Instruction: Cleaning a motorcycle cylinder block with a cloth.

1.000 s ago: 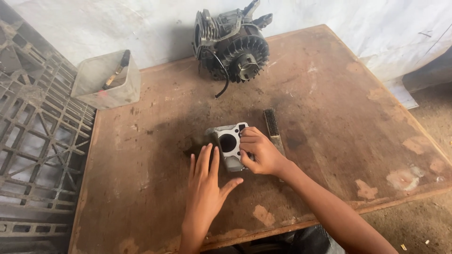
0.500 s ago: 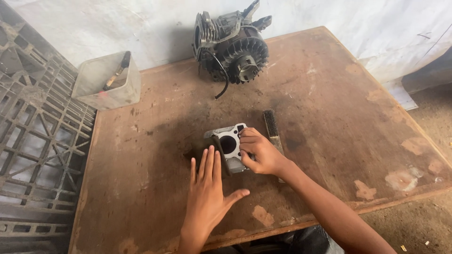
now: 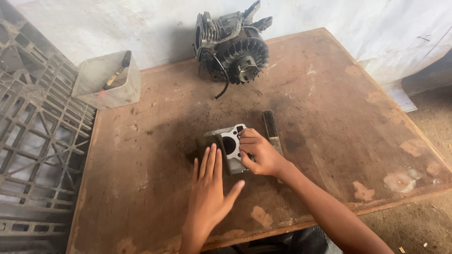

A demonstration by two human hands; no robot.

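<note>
Worn brown desk (image 3: 329,122), stained dark around the middle, pale chipped patches along the near edge. Grey lattice pallet (image 3: 33,155) leans off the desk's 9 o'clock side.

Small engine block (image 3: 233,49) with finned flywheel sits at the desk's 12 o'clock edge, against the wall, a black wire trailing off it toward the centre. Well apart from both hands.

Clear plastic tub (image 3: 106,82) at roughly 10 o'clock, a dark-handled tool lying inside it.

Grey metal cylinder part (image 3: 230,146) with a round bore lies at desk centre, bore face up and turned a little toward 1 o'clock. It sits between the two hands, directly at 12 o'clock of the left hand and at 9 o'clock of the right.

Left hand (image 3: 209,193): flat, palm down, fingers straight and close together, thumb splayed out toward 3 o'clock. Fingertips rest against the dark 6–7 o'clock side of the cylinder part. No grip closed, just pressing on it.

Right hand (image 3: 261,155): fingers curled over the part's 3 o'clock edge, grip pressed onto the flange, fingertips reaching the bore rim. Thumb hidden, so can't tell how it wraps underneath.

Narrow wire brush (image 3: 270,126) lies just beside the right hand at its 12–1 o'clock, bristle strip dark, its handle end running under the wrist.
</note>
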